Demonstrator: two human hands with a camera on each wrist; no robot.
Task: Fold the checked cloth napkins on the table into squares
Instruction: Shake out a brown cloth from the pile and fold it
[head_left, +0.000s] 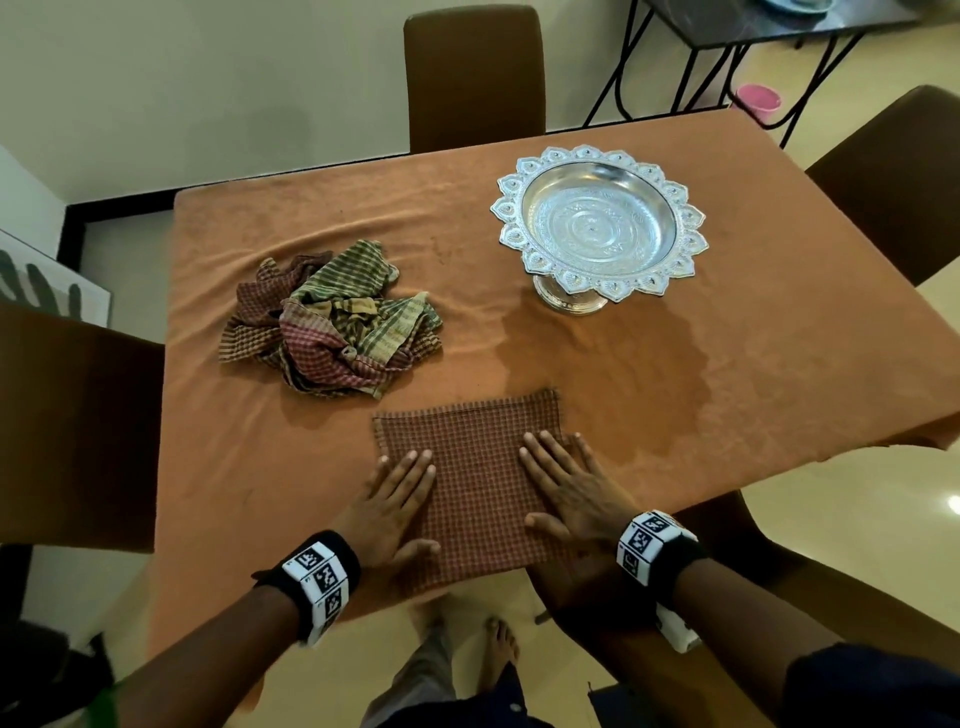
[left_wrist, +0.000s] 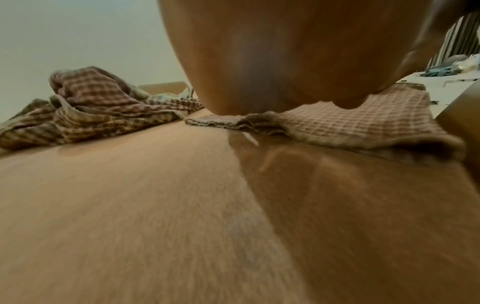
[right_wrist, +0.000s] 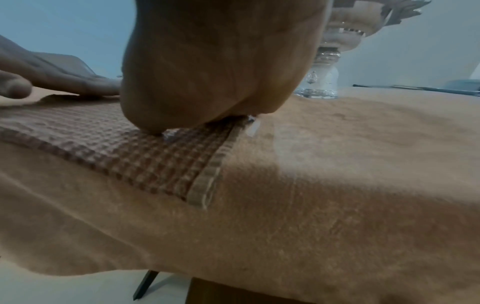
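A red-brown checked napkin (head_left: 475, 478) lies flat at the table's near edge, its far-right corner slightly raised. My left hand (head_left: 397, 496) presses flat on its left side, fingers straight. My right hand (head_left: 569, 483) presses flat on its right side, also with straight fingers. In the right wrist view the palm (right_wrist: 215, 67) rests on the napkin (right_wrist: 130, 156) near its right hem. The left wrist view shows the napkin's (left_wrist: 350, 121) rumpled left edge under the palm (left_wrist: 272, 57). A crumpled pile of checked napkins (head_left: 332, 322) (left_wrist: 85, 109) lies beyond, to the left.
An orange tablecloth (head_left: 727, 364) covers the table. A silver pedestal tray (head_left: 600, 223) (right_wrist: 337, 51) stands at the far right. Brown chairs surround the table: one at the far side (head_left: 475, 73), one left (head_left: 72, 431), one right (head_left: 904, 182). My feet (head_left: 498, 644) show below the near edge.
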